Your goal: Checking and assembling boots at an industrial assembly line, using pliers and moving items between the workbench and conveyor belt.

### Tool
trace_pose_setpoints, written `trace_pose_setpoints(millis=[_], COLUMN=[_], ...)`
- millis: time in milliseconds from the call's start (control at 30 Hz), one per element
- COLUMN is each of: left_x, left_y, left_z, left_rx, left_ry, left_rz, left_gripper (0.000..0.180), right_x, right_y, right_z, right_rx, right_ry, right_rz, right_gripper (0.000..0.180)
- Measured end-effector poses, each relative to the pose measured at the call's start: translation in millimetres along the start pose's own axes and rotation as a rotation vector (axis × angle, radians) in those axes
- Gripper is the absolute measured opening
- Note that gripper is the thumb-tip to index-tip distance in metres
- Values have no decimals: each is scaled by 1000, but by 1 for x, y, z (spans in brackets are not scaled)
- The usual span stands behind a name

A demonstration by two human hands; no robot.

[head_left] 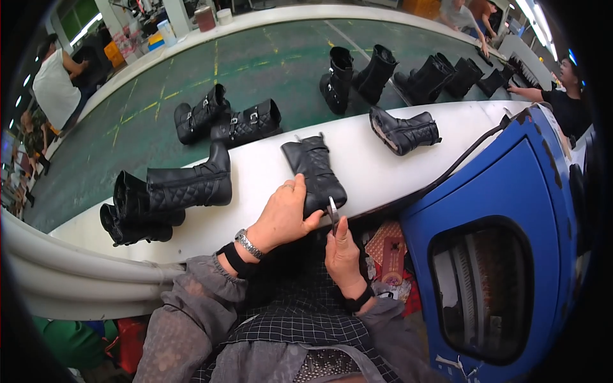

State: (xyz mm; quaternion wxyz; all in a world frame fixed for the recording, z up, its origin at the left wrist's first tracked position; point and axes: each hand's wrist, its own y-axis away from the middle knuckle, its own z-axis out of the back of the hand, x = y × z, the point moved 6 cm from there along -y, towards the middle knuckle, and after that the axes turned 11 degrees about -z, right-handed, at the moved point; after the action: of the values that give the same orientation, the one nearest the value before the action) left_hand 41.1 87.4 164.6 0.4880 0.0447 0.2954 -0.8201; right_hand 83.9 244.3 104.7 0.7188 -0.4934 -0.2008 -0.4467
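Observation:
A black quilted boot (pixel 314 167) lies on the white bench in front of me, its shaft pointing away and its foot end toward me. My left hand (pixel 278 214) grips its near left side, fingers along the boot and thumb at the near end. In my right hand (pixel 345 256) is a small shiny metal tool with a pointed tip (pixel 333 209), probably snips. The thumb presses along it, and the tip is at the boot's near right edge. Its handle is hidden in my fist.
Several black boots (pixel 191 182) stand or lie at the bench's left end, and another boot (pixel 412 131) lies to the right. A green conveyor belt (pixel 268 70) carries more boots beyond. A blue machine (pixel 491 172) rises at my right; thick pale pipes (pixel 83 268) curve at left.

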Motion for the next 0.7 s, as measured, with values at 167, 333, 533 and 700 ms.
trace_pose_setpoints(millis=[167, 333, 533, 700], left_x=[8, 5, 3, 1], left_y=[4, 8, 7, 3], left_z=[4, 2, 5, 13], left_rx=[-10, 8, 63, 194], left_ry=[-14, -15, 7, 34], left_rz=[21, 23, 56, 132], left_gripper=[82, 82, 83, 91], right_x=[2, -3, 11, 13], right_y=[-5, 4, 9, -3], right_z=[2, 4, 15, 15], right_rx=[126, 103, 51, 149], right_ry=[-13, -90, -194, -243], right_rz=[-119, -82, 95, -13], right_gripper=[65, 66, 74, 70])
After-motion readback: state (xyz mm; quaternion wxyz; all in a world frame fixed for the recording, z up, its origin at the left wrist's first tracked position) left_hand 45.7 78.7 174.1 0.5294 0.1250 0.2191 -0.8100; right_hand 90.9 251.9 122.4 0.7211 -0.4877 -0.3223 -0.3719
